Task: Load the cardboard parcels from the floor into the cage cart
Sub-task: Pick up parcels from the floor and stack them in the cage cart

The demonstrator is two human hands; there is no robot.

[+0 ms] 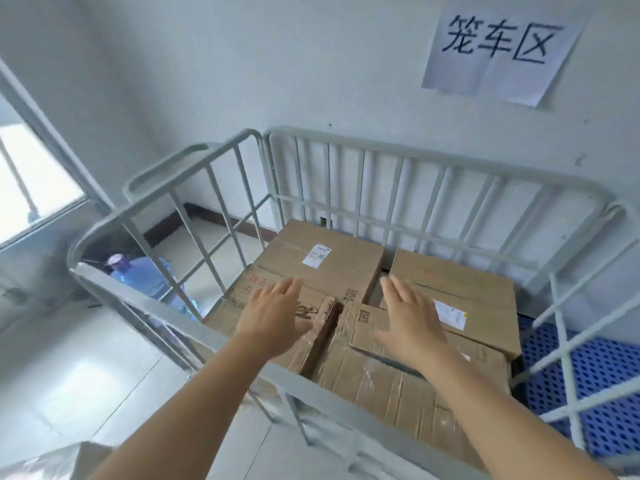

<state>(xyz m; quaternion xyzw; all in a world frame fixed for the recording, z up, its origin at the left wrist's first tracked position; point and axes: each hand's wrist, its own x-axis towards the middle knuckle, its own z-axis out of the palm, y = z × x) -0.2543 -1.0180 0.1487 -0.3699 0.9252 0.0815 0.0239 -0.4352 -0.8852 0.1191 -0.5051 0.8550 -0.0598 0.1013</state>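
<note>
Left hand (277, 313) and right hand (410, 317), fingers straight (slightly spread), hold nothing above parcels (398, 386).

Pale wall (242, 64) carries a paper sign (498, 50); bright window (31, 181) and water jug (149, 275) left of the fingers, glossy floor tiles (86, 375) below.

Brown parcels (322, 268), grey cage cart (433, 168), perforated blue pallet (595, 372).
</note>
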